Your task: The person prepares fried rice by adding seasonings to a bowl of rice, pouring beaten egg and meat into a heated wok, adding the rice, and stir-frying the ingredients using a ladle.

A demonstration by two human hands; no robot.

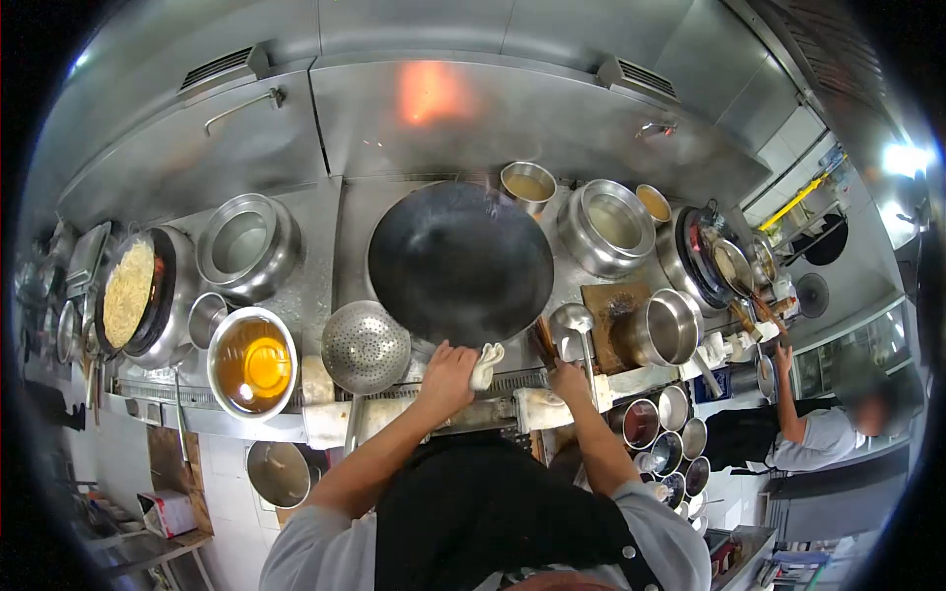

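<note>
A large dark wok [461,261] sits on the stove in the middle, with nothing visible inside it. At its near edge my left hand [449,376] is closed on a folded pale cloth [487,365]. To the right, my right hand [569,380] is closed round something at the lower end of a brown wooden brush-like tool [545,341]. A metal ladle [574,319] rests just beside that hand. Left of the wok lies a perforated metal strainer [366,345].
A bowl of amber liquid [252,362] stands left of the strainer. Metal pots [606,228] line the back, and a saucepan [665,330] sits at the right. Noodles [129,294] fill a wok at far left. A co-worker [823,433] stands at far right.
</note>
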